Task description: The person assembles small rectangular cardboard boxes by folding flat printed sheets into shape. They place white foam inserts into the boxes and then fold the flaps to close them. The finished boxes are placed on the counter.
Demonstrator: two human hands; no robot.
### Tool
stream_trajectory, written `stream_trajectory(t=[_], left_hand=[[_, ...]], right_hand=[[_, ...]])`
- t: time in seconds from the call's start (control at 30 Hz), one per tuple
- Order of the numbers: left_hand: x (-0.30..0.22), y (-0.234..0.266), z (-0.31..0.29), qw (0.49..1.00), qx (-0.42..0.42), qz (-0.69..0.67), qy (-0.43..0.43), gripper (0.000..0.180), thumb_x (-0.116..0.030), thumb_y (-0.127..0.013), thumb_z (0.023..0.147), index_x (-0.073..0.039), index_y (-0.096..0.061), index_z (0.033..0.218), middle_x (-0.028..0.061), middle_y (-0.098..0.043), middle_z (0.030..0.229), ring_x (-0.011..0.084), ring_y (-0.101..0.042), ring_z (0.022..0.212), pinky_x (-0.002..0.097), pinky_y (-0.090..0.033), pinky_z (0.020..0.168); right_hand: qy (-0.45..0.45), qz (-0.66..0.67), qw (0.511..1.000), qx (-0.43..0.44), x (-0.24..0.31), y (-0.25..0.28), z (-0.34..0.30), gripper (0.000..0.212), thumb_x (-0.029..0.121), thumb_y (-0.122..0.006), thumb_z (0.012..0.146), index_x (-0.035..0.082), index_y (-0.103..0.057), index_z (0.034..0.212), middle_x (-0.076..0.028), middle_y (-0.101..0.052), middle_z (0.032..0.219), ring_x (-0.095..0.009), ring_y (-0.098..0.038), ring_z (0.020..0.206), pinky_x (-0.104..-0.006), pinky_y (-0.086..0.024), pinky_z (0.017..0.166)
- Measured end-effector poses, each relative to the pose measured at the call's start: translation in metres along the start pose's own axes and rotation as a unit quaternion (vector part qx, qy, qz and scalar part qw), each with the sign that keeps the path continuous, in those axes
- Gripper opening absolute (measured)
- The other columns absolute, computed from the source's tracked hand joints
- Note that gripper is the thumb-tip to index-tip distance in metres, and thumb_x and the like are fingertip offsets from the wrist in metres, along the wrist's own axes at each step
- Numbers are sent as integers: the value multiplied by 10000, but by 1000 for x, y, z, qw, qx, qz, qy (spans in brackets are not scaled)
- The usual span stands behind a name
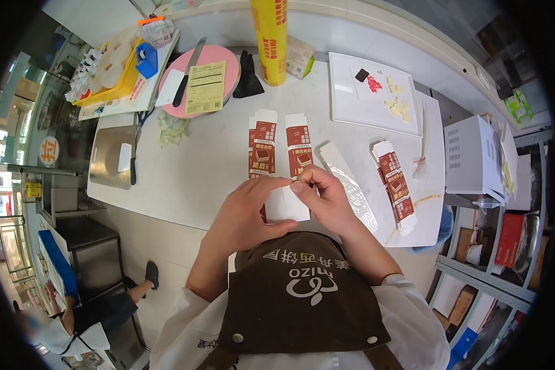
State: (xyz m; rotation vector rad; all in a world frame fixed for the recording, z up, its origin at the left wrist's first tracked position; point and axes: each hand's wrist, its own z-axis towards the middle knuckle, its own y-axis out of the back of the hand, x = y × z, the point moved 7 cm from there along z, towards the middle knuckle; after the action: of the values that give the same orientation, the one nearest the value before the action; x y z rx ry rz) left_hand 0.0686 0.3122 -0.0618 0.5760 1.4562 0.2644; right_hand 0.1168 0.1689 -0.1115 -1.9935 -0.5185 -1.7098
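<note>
You're holding a white-faced carton (288,206) low in front of your apron (305,296), at the desk's (191,166) near edge. Left hand (243,206): fingers curving round it, thumb and forefinger clamping opposite edges. Right hand (324,197): thumb and forefinger pinching together at its upper corner; exact flap hidden. Looks like you're shaping or folding the carton; can't tell how far along. Next move is probably calling for a steady left grip while the right is pressing or tucking that edge, without creasing the panel. Just beyond, red cartons are lying in a left stack (262,145) and a middle stack (300,142); a right stack (396,185) is sitting past the white strip (348,182).
</note>
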Motion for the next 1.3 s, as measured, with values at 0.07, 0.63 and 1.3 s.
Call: stream_trajectory(t=[0.07, 0.63, 1.3], left_hand=[[1, 6, -1, 999, -18, -26, -16, 659, -145, -850, 682, -52, -579, 1276, 94, -633, 1185, 218, -619, 1034, 328, -494, 878], [-3, 15, -4, 997, 58, -18, -39, 830, -148, -883, 640, -52, -529, 1384, 91, -598, 1305, 238, -527, 1224, 381, -408, 1040], [30, 8, -14, 980, -101, -157, 65, 338, -87, -658, 933, 2, -639, 1259, 108, -698, 1151, 160, -655, 1031, 302, -512, 894]], right_hand=[[23, 33, 999, 1, 2, 1, 2, 171, 189, -596, 1000, 32, -592, 933, 22, -554, 831, -55, -496, 775, -229, -426, 701], [-54, 121, 982, 135, -4, -14, -2, 185, 159, -587, 998, 3, -619, 1092, 13, -630, 944, -44, -562, 854, -220, -449, 746], [159, -175, 971, 42, 29, -24, -7, 279, 80, -630, 940, 8, -600, 1208, -111, -657, 1059, -216, -627, 983, -321, -524, 808]])
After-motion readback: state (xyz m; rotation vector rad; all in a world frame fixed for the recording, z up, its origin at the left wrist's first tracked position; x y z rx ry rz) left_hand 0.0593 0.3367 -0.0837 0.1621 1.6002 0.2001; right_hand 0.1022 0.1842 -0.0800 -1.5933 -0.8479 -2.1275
